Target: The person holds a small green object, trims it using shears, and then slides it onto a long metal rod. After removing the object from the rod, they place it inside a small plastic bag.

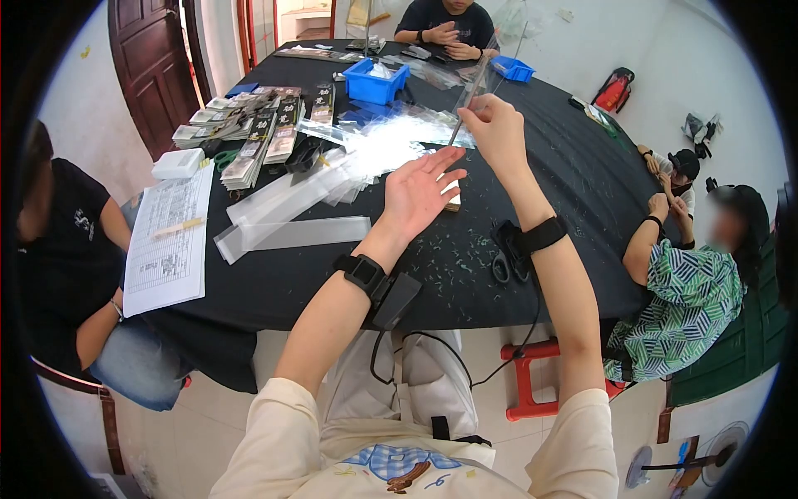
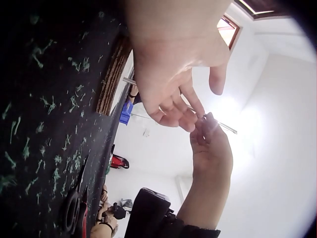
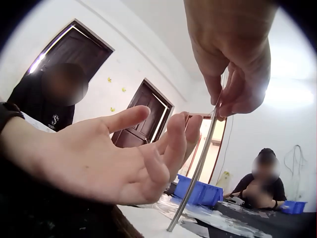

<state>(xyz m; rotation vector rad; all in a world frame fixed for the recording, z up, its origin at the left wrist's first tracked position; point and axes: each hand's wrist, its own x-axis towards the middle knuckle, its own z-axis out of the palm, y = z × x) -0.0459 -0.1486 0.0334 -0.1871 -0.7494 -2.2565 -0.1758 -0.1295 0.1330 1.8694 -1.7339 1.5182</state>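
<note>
My right hand [image 1: 499, 133] pinches a thin, shiny metal rod [image 3: 195, 178] between thumb and fingers, above the black-covered table. In the right wrist view the rod slants down from the fingertips. My left hand [image 1: 420, 190] is palm up with fingers spread and slightly bent, its fingertips close to the rod. Below the hands lies a small white-topped block [image 1: 453, 200], partly hidden by the left hand; the left wrist view shows its brown, layered edge [image 2: 111, 74]. Dark-handled scissors [image 1: 500, 268] lie on the cloth below the right forearm.
Clear plastic strips [image 1: 291, 234] and a glaring pile of film cover the table's middle. Left are printed packets [image 1: 249, 150], a written sheet [image 1: 169, 249] and a white box [image 1: 177, 164]. Blue bins [image 1: 374, 86] stand farther back. Green scraps dot the cloth; several people sit around.
</note>
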